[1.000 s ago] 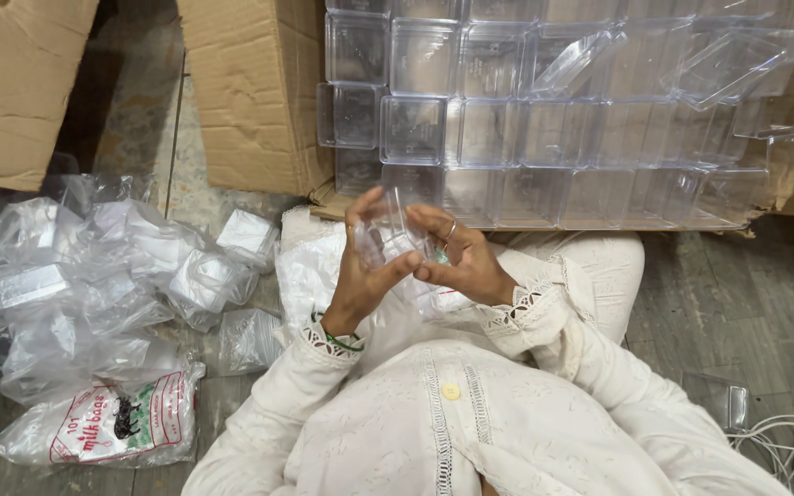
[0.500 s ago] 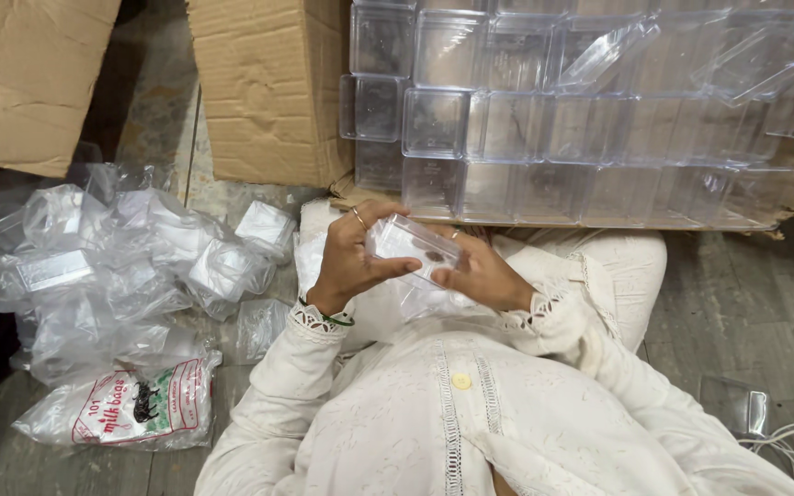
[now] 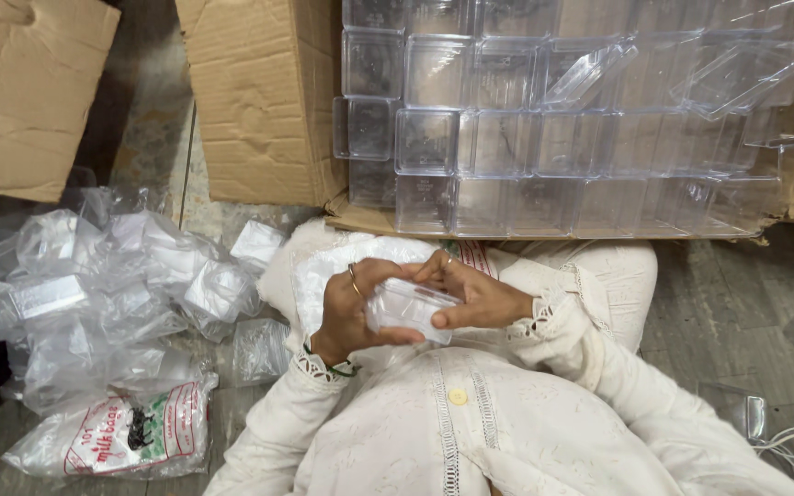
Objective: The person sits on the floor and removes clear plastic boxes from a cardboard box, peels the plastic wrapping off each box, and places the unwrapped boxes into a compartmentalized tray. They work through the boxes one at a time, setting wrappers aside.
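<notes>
Clear plastic box [image 3: 409, 308] clamped between left hand [image 3: 353, 310] and right hand [image 3: 472, 294] over lap, fingers curled tight on it. Risk, judged: smooth walls slip, hard squeeze cracks lid.

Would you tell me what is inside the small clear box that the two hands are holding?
The clear box looks empty: through its walls only the white cloth beneath shows. The left hand and right hand cover its ends, so those corners cannot be checked.

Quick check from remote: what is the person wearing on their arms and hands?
Both arms are in long cream sleeves with lace-edged cuffs. The left hand has a ring on one finger and a dark green bangle at the wrist. The right hand also shows a ring.
</notes>
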The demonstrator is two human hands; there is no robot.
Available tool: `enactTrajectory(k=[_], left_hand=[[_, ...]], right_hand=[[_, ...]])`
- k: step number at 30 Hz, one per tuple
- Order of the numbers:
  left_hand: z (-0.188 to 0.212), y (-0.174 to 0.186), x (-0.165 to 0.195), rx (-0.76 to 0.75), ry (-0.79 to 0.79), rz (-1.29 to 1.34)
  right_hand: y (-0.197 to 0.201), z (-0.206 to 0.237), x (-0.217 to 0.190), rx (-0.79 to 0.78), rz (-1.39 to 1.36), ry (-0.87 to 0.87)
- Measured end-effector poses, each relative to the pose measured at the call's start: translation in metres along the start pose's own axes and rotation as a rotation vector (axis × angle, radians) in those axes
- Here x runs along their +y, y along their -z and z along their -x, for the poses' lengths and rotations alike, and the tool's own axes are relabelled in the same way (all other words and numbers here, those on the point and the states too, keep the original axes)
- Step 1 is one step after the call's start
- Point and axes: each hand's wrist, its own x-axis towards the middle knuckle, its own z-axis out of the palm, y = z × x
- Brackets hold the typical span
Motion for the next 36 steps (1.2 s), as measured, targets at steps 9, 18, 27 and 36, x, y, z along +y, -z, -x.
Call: enactTrajectory(k=[9, 18, 27, 36], left_hand=[[-0.086, -0.014, -0.126, 0.313, 0.662, -0.050], [-0.121, -0.049, -0.197, 0.101, 0.509, -0.412], [-0.125, -0.013, -0.196, 0.349, 0.485, 0.036], [-0.095, -0.012, -0.171, 0.166, 0.925, 0.372]], right_hand=[[0.151, -0.093, -0.080, 0.530, 1.435, 0.500], [0.276, -0.189, -0.099, 0.361, 1.823, 0.188], [0.268, -0.164, -0.086, 0.429, 1.871, 0.268], [0.082, -0.087, 0.031, 0.423, 1.441, 0.359]])
